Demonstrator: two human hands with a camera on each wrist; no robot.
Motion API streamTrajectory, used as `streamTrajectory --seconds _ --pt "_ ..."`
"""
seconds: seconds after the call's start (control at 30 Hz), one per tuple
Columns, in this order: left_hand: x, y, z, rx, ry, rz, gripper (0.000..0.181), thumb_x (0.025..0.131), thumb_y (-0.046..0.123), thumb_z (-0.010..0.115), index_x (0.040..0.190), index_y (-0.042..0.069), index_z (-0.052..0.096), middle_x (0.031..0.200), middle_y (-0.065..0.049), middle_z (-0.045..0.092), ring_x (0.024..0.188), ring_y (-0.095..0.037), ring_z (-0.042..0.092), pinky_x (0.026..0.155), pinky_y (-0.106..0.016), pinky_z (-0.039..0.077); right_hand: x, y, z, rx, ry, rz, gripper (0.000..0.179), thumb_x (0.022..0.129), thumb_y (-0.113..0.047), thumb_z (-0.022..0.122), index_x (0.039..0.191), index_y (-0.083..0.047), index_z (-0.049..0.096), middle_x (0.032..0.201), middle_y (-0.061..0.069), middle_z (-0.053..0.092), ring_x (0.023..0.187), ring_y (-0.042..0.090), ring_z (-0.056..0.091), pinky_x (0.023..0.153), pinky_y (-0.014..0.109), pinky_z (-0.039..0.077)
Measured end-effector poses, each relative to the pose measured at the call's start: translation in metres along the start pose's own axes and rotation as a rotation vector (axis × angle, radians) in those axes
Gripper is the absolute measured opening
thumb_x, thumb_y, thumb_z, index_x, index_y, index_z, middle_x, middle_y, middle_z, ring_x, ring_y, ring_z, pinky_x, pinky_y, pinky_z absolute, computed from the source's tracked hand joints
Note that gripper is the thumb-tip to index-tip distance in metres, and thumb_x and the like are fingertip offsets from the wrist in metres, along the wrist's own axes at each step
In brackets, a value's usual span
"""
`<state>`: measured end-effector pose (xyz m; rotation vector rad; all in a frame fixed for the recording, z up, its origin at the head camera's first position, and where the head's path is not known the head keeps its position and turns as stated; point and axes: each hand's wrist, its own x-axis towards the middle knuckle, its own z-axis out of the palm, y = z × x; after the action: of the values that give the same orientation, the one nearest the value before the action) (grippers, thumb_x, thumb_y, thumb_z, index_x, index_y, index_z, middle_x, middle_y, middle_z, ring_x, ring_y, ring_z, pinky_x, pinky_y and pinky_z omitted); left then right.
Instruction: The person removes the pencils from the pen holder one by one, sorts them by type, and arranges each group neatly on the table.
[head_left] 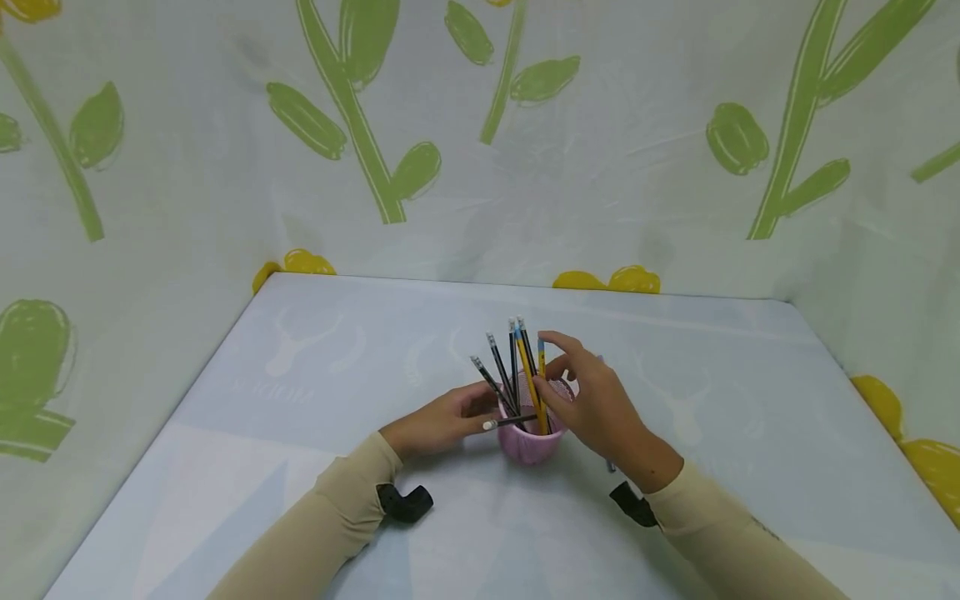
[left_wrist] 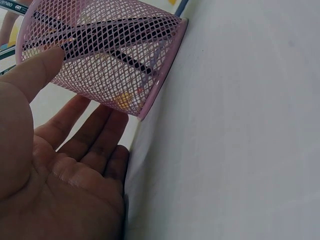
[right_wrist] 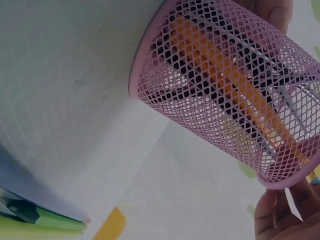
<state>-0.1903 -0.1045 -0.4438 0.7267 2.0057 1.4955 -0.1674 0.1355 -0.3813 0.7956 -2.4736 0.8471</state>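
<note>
A pink mesh pencil cup (head_left: pixel 528 446) stands upright on the table with several black pencils (head_left: pixel 499 364) and yellow pencils (head_left: pixel 527 367) in it. My left hand (head_left: pixel 442 421) holds the cup from its left side; in the left wrist view the thumb lies on the mesh and the other fingers are on the opposite side. One black pencil (head_left: pixel 513 422) with a white end leans far over the near rim beside the left hand. My right hand (head_left: pixel 600 404) is above the cup's right rim, thumb and index finger pinching a yellow pencil with a blue end (head_left: pixel 542 354).
A bluish pen (head_left: pixel 611 464) lies on the table, partly hidden under the right wrist. The pale table (head_left: pixel 225 500) meets a white cloth wall (head_left: pixel 525 208) with green leaves and yellow flowers. Green and yellow-green items (right_wrist: pixel 55 222) show at the right wrist view's lower left.
</note>
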Motion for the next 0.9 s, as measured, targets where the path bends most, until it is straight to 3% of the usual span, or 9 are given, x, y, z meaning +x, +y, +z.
streamTrajectory --seconds 0.17,0.47,0.67,0.9 --pt "-0.001 0.000 0.000 0.010 0.010 -0.014 0.045 0.104 0.021 0.055 0.145 0.007 0.045 0.150 -0.013 0.051 0.143 -0.029 0.044 0.120 -0.046 0.034 -0.007 0.003 0.000 0.059 0.024 -0.002 0.069 0.082 -0.002 0.080 0.141 -0.008 0.045 0.083 0.002 0.070 0.077 0.012 0.055 0.052 0.016 0.046" --pt "0.000 -0.001 0.001 0.008 0.003 -0.002 0.043 0.103 0.015 0.055 0.143 0.002 0.045 0.148 -0.016 0.052 0.143 -0.031 0.044 0.119 -0.046 0.035 -0.016 0.006 -0.005 0.077 0.193 -0.089 0.078 0.074 0.009 0.082 0.140 -0.003 0.043 0.082 0.005 0.069 0.071 0.009 0.059 0.064 0.024 0.058" --pt "-0.001 -0.001 -0.001 0.007 0.015 -0.008 0.044 0.102 0.013 0.055 0.143 0.002 0.045 0.149 -0.017 0.051 0.143 -0.032 0.044 0.119 -0.048 0.034 -0.018 0.005 -0.006 0.150 0.197 -0.116 0.080 0.072 0.015 0.080 0.141 0.001 0.041 0.086 0.008 0.068 0.071 0.011 0.064 0.067 0.018 0.058" --pt "0.000 -0.001 0.000 -0.002 0.000 0.011 0.044 0.102 0.012 0.055 0.144 0.000 0.044 0.149 -0.018 0.050 0.143 -0.033 0.043 0.119 -0.049 0.034 -0.018 0.005 -0.012 0.147 0.224 -0.118 0.081 0.073 0.017 0.078 0.142 0.001 0.040 0.086 0.009 0.068 0.073 0.013 0.065 0.071 0.013 0.056"
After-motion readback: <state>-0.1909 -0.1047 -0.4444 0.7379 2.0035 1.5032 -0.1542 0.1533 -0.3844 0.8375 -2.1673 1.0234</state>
